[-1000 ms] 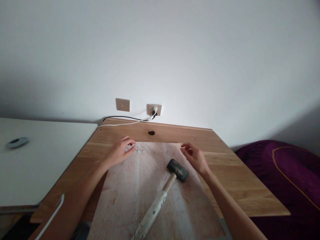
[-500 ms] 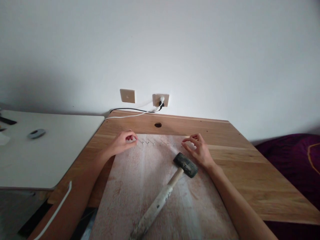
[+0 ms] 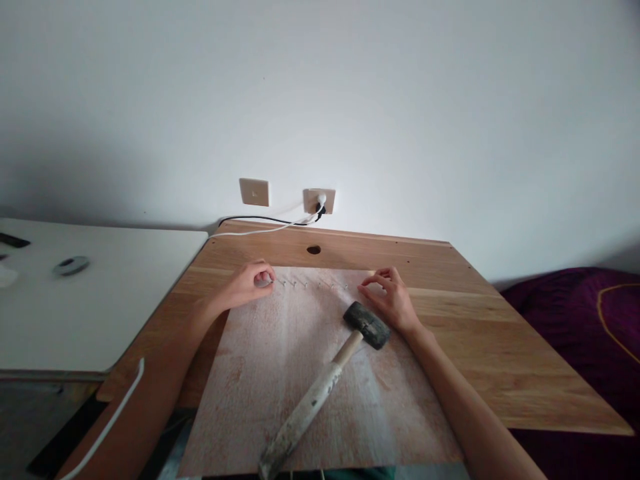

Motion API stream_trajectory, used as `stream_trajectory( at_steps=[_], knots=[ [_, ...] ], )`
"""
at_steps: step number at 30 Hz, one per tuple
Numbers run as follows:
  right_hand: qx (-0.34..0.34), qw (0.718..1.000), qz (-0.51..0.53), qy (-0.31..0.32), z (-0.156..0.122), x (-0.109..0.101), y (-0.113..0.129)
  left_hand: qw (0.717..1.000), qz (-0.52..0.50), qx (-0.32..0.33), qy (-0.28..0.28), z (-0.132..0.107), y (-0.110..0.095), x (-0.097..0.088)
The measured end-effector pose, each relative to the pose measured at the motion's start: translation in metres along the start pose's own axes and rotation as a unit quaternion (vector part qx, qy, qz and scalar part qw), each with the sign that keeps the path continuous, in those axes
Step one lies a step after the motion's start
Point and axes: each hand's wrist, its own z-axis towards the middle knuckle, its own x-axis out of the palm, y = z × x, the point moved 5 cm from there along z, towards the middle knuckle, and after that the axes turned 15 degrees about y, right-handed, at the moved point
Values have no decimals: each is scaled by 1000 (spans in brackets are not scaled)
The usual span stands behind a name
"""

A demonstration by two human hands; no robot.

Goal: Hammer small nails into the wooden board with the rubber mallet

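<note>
A row of several small, thin nails (image 3: pixel 306 285) stands along the far edge of a pale, worn wooden board (image 3: pixel 260 373). At the row's left end, my left hand (image 3: pixel 253 283) has thumb and forefinger pinched at a nail, mostly hidden by the fingertips. My right hand (image 3: pixel 393 297) pinches in the same way at the right end, its nail barely visible. Between my forearms a mallet (image 3: pixel 367 325) with a black head and a paint-stained wooden handle lies diagonally on the board, head close to my right hand.
Under the board is a wooden table (image 3: pixel 480 347) with a round cable hole (image 3: pixel 313 250). Cables run to a wall socket (image 3: pixel 320 200) behind. A white table (image 3: pixel 125 300) on the left carries a grey mouse (image 3: pixel 71 265). Purple fabric (image 3: pixel 555 300) lies at the right.
The view has shifted slightly, showing the board's near edge. Both hands stay at the ends of the nail row, and the mallet lies as before.
</note>
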Motion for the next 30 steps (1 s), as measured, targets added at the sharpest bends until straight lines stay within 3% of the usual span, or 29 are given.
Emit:
stream_trajectory(
  at_steps=[30],
  knots=[
    [-33, 999, 0, 0, 1, 3, -3, 1000, -1, -14, 4, -1, 7, -1]
  ],
)
